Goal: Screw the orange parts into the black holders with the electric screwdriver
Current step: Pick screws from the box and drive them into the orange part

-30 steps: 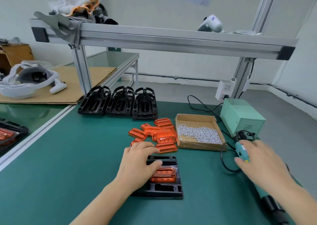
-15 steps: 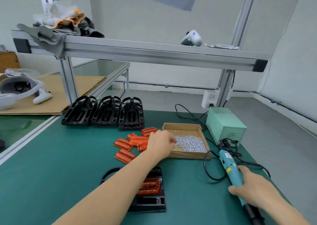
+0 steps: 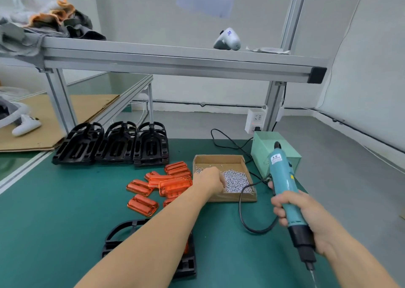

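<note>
My left hand (image 3: 209,181) reaches into the cardboard box (image 3: 220,159) and its fingers curl down into the pile of small silver screws (image 3: 236,181); whether it holds one is hidden. My right hand (image 3: 306,217) grips the teal electric screwdriver (image 3: 282,179), lifted off the mat with its black tip end pointing down toward me. A pile of orange parts (image 3: 173,183) lies left of the box. A black holder (image 3: 122,233) with an orange part in it lies near the front, mostly hidden under my left forearm.
Three stacks of black holders (image 3: 114,144) stand at the back of the green mat. The green power box (image 3: 260,149) sits right of the screw box, its black cable (image 3: 243,217) looping over the mat. An aluminium shelf beam (image 3: 175,61) crosses overhead.
My left hand left the holder and moved forward into the screw box. My right hand closed round the screwdriver and lifted it upright off the mat.
</note>
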Available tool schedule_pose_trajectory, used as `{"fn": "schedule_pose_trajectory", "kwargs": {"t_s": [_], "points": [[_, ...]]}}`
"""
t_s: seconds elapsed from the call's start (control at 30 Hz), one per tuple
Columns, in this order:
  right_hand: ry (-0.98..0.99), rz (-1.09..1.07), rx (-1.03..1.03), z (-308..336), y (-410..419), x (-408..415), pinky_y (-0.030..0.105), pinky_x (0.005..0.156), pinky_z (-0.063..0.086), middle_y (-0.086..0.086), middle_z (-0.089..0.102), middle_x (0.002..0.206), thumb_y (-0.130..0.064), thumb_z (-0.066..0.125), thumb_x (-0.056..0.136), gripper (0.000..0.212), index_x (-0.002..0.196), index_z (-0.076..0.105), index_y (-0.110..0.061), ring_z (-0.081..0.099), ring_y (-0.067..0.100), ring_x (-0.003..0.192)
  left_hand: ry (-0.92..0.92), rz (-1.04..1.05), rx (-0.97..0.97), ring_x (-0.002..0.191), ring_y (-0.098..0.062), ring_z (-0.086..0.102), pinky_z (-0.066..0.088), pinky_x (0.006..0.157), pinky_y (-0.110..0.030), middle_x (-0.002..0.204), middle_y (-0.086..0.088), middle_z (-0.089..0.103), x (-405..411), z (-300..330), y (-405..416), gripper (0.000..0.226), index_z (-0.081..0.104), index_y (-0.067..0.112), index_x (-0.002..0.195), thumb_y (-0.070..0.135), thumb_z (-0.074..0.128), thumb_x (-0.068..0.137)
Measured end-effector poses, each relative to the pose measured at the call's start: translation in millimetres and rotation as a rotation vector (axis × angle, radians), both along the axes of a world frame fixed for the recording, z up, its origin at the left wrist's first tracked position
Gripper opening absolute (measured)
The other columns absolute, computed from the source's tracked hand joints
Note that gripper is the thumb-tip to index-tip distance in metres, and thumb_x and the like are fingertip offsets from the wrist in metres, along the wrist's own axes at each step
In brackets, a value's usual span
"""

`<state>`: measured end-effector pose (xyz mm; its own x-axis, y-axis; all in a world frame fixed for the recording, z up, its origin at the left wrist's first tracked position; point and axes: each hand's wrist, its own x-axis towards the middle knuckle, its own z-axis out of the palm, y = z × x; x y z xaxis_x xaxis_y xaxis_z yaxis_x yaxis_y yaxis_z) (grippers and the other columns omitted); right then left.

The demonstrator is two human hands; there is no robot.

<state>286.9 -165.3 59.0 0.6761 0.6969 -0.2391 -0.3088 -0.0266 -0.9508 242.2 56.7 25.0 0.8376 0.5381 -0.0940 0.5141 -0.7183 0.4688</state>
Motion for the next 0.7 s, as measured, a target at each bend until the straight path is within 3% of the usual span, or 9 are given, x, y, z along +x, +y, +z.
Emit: {"fn": "schedule_pose_trajectory", "kwargs": {"t_s": [0.1,0.23,0.33,0.43,0.53,0.63,0.7], "points": [[0.022,-0.011,0.201,5,16,-4,0.020,0.038,0.039,0.001,0.046,0.063,-0.006,0.062,0.067,0.044,0.111,0.058,-0.012,0.043,0.010,0.047,-0.010,0.017,-0.018,0.102,-0.017,0.063,0.050,0.093,-0.035,0.107,0.003,0.071,3,-3,2,0.014,0.076,0.021,0.093,0.014,0.068,0.085],[0.000,-0.154,0.424,8,32,-11,0.020,0.041,0.040,-0.001,0.046,0.063,0.003,0.059,0.074,0.033,0.101,0.054,-0.016,0.045,0.010,0.049,-0.029,0.018,0.003,0.089,-0.017,0.067,0.055,0.084,-0.035,0.095,0.000,0.073,5,-5,2,0.014,0.076,0.018,0.085,0.010,0.065,0.084],[0.052,-0.206,0.531,9,38,-14,0.020,0.043,0.041,-0.002,0.047,0.064,0.000,0.062,0.065,0.037,0.096,0.054,-0.018,0.045,0.010,0.052,-0.053,-0.004,0.007,0.087,-0.017,0.067,0.056,0.083,-0.035,0.095,0.000,0.073,3,-7,2,0.014,0.075,0.017,0.090,0.011,0.063,0.086],[0.140,-0.196,0.575,9,40,-15,0.019,0.046,0.043,-0.002,0.049,0.065,0.000,0.060,0.067,0.035,0.097,0.059,-0.018,0.046,0.010,0.054,-0.185,0.016,-0.014,0.080,-0.013,0.066,0.056,0.078,-0.032,0.089,0.003,0.072,-4,-8,2,0.011,0.075,0.018,0.088,0.015,0.065,0.087],[0.177,-0.210,0.626,9,42,-16,0.020,0.054,0.048,-0.001,0.052,0.068,0.000,0.060,0.069,0.031,0.094,0.061,-0.020,0.051,0.011,0.059,-0.431,0.108,-0.290,0.062,-0.007,0.061,0.057,0.067,-0.025,0.074,0.004,0.068,-19,-5,2,0.011,0.072,0.016,0.077,0.011,0.067,0.085],[0.207,-0.211,0.689,12,42,-17,0.023,0.064,0.055,0.001,0.060,0.076,-0.001,0.061,0.070,0.025,0.084,0.058,-0.022,0.061,0.013,0.066,-0.605,0.163,-0.665,0.060,-0.011,0.063,0.056,0.061,-0.020,0.077,-0.010,0.071,-41,2,1,0.001,0.071,0.006,0.081,0.006,0.071,0.082],[0.202,-0.190,0.710,16,44,-21,0.022,0.061,0.053,-0.001,0.058,0.073,-0.005,0.061,0.073,0.021,0.082,0.055,-0.024,0.057,0.010,0.060,-0.682,0.193,-0.853,0.058,-0.012,0.064,0.051,0.054,-0.018,0.076,-0.012,0.072,-57,5,-1,0.008,0.070,0.003,0.084,0.003,0.074,0.078]]}}
